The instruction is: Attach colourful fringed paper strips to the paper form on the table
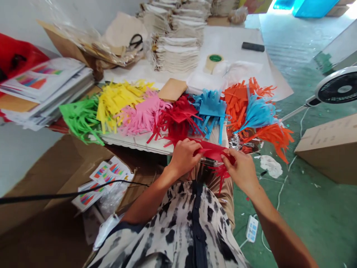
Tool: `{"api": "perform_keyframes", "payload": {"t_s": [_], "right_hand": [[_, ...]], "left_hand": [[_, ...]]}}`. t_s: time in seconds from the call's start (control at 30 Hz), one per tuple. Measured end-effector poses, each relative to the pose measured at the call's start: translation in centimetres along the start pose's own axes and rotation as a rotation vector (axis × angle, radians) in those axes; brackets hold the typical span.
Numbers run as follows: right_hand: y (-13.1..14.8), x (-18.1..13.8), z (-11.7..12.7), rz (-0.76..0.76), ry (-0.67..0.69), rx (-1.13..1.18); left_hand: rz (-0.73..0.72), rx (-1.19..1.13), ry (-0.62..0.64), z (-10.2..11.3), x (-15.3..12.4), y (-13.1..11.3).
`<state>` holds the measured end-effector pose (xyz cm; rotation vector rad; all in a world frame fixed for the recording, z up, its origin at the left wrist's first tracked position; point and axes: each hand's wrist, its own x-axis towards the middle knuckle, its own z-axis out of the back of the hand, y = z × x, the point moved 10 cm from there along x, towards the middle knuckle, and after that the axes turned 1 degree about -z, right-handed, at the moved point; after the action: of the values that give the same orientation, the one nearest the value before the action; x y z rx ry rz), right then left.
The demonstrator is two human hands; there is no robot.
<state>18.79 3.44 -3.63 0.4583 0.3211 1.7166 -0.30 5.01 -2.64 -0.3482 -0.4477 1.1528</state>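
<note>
A strip of red fringed paper [212,150] stretches between my two hands at the table's front edge, its cut ends hanging below. My left hand [185,156] pinches its left part, and my right hand [240,167] grips the right end between thumb and fingers. Just beyond lies a pile of dark red fringe [180,117]. Beside it are bundles of blue fringe [209,106], pink fringe [146,111], yellow fringe [119,100] and green fringe [80,117]. Orange fringe [237,98] with a light blue tassel [258,111] on it lies at the right corner.
Behind the fringes sit a brown card [173,89], a tape roll [214,62], stacked pale bundles [177,52] and scissors [135,41]. Printed sheets [47,82] are piled at left. An open carton [50,175] stands below; a fan [338,87] and power strip [252,228] are at right.
</note>
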Motion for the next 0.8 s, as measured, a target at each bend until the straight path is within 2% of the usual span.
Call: {"api": "perform_keyframes", "payload": {"t_s": [0.23,0.8], "right_hand": [[1.0,0.3,-0.4,-0.047,-0.032,-0.317],[0.1,1.4,-0.8,-0.114,0.021,-0.327]], "left_hand": [[0.083,0.2,-0.056,-0.5,1.1,0.4],[0.073,0.263,-0.058,-1.1,1.6,0.5]]}}
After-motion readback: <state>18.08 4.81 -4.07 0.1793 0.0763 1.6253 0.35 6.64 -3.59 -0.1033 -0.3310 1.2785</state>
